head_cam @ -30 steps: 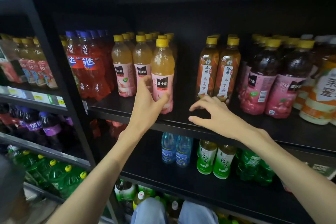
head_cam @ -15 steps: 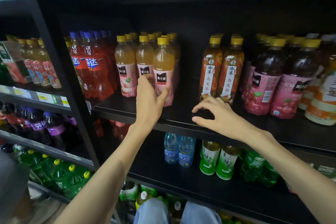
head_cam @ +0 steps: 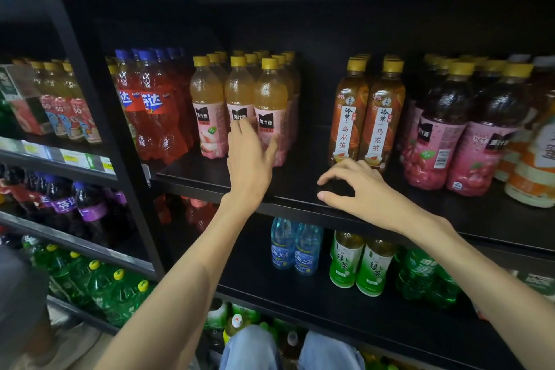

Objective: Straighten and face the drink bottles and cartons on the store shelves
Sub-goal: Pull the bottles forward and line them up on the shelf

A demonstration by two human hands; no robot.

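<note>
Three rows of peach juice bottles with yellow caps and pink labels stand on the black middle shelf [head_cam: 210, 177]. The front right peach juice bottle [head_cam: 270, 90] stands upright, level with its two neighbours, label facing out. My left hand [head_cam: 249, 159] is spread in front of its lower half. The fingertips lie by its left side and the thumb touches its label, with no firm grip visible. My right hand [head_cam: 366, 192] rests arched on the shelf's front edge, just before two oolong tea bottles [head_cam: 348, 117], and holds nothing.
Red soda bottles [head_cam: 150, 111] stand left of the peach juice and dark juice bottles [head_cam: 432, 129] right of the tea. The shelf below holds blue bottles [head_cam: 295, 249] and green tea bottles [head_cam: 372, 267]. A black upright [head_cam: 99, 117] splits off the left bay. My knees [head_cam: 249, 348] show below.
The front right peach bottle has gone back from near the shelf edge into line with its neighbours. My left hand has loosened its grip on it. My right hand has stayed put.
</note>
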